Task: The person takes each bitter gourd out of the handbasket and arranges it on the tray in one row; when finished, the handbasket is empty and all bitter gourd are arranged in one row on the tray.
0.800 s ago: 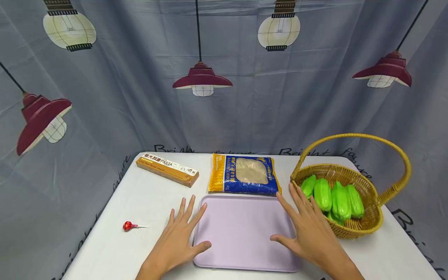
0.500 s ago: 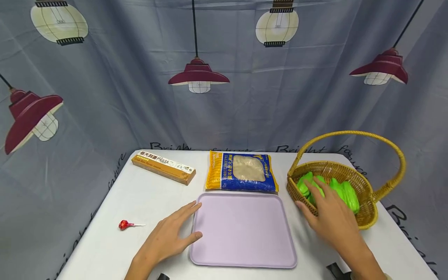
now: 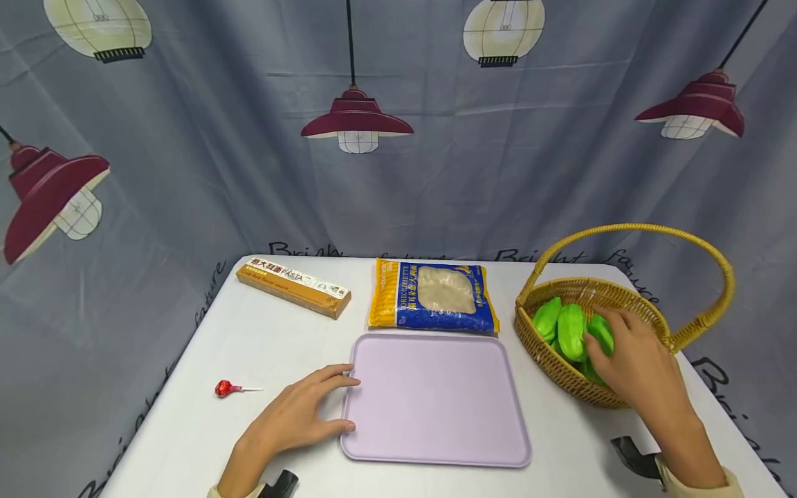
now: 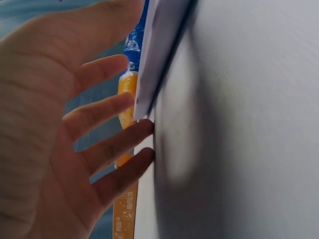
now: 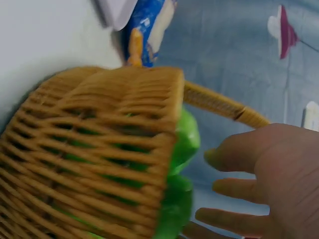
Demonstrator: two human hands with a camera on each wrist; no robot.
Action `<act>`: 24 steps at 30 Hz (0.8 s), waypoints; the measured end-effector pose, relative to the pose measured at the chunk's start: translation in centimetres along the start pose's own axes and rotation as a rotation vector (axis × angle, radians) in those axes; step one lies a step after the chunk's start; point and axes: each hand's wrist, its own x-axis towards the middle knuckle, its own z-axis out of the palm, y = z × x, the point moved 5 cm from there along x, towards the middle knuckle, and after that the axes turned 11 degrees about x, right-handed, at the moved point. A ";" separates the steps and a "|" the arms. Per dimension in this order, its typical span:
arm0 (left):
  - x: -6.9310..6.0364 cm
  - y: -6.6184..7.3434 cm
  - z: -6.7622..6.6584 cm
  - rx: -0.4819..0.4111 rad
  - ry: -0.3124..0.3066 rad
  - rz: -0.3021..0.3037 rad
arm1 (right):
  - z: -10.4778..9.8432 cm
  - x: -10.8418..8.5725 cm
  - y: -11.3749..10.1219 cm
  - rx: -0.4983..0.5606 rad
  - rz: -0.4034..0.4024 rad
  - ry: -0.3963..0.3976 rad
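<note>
Our right hand (image 3: 641, 363) spreads loosely over the basket (image 3: 554, 365), glossy green vegetables (image 3: 571, 332) just beside its thumb; they look light, firm, slightly slippery, best pinched mid-length. Our left hand (image 3: 295, 415) spreads at the tray (image 3: 436, 401).

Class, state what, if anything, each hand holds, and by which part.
Nothing appears held: the left hand is spread at the edge of the tray; the open right hand is over the green vegetables in the basket.
</note>
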 end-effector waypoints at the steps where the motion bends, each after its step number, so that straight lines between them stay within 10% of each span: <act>1: -0.1 -0.1 0.0 0.002 -0.001 0.011 | 0.2 0.0 0.4 0.002 0.007 -0.009; 24: 0.1 -1.2 0.4 0.017 -0.023 0.088 | 0.2 1.0 3.0 -0.078 0.184 -0.256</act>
